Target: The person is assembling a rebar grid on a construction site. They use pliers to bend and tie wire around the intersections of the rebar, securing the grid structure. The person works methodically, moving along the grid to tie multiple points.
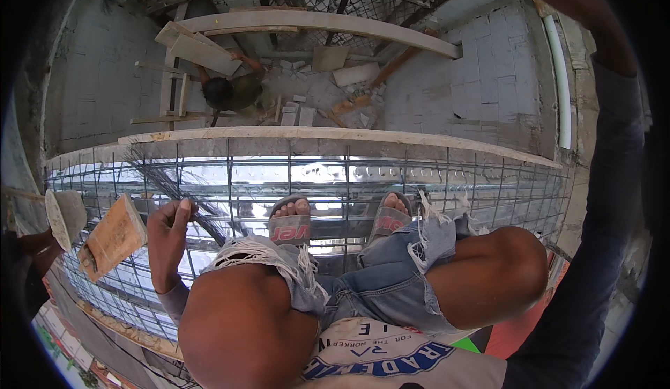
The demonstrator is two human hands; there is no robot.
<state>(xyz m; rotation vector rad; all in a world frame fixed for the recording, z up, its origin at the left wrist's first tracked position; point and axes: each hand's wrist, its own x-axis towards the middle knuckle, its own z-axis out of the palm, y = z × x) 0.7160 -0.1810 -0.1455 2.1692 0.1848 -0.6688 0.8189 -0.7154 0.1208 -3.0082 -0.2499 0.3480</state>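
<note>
My left hand (pixel 169 239) is beside my left knee, above a steel rebar mesh (pixel 347 211). Its fingers are curled in with the thumb pointing up. A fanned bundle of thin dark tie wire (pixel 157 179) slants across the mesh and passes by the fingertips. Whether the fingers grip any of it is unclear. On the far right my right arm is raised in a dark sleeve. My right hand (pixel 576 12) reaches the top edge of the view, close up, its fingers out of sight. My sandalled feet rest on the mesh over shiny metal decking (pixel 258 174).
A long timber edge board (pixel 335 134) borders the deck. Beyond it, lower down, a person (pixel 241 92) handles planks (pixel 204 55) among block rubble. At left are another person's dark limb (pixel 40 246), a pale rounded piece (pixel 68 219) and an orange-brown slab (pixel 115 239). A white pipe (pixel 558 82) runs along the right wall.
</note>
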